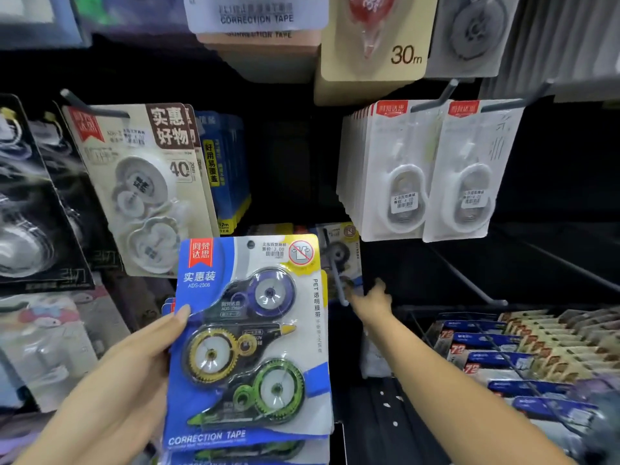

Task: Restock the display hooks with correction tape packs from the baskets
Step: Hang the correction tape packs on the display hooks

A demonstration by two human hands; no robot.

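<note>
The left hand (134,374) holds a stack of blue correction tape packs (248,340) by the left edge, thumb laid across the front card, fingers behind. The right hand (372,297) is extended forward to a bare display hook (337,280) just beyond the stack's upper right corner; motion blur prevents telling whether its fingers grip the hook or only touch it.

Wire baskets (503,350) with further rowed stock sit below and to the right of the right hand. White single-tape packs (422,169) hang above the right hand; beige twin-tape packs (147,186) hang above the left hand.

Handling, judged from appearance:
- Each pack is a light, flat card with a rigid clear blister. The card should flex; the blister should not.
- The glossy faces are likely to slide against each other, so a stack held at one edge may fan or drop.
- Pinch the bare card margin, not the blister.
- The punched hang hole (250,244) at top centre is the small feature to align with the hook tip.
</note>
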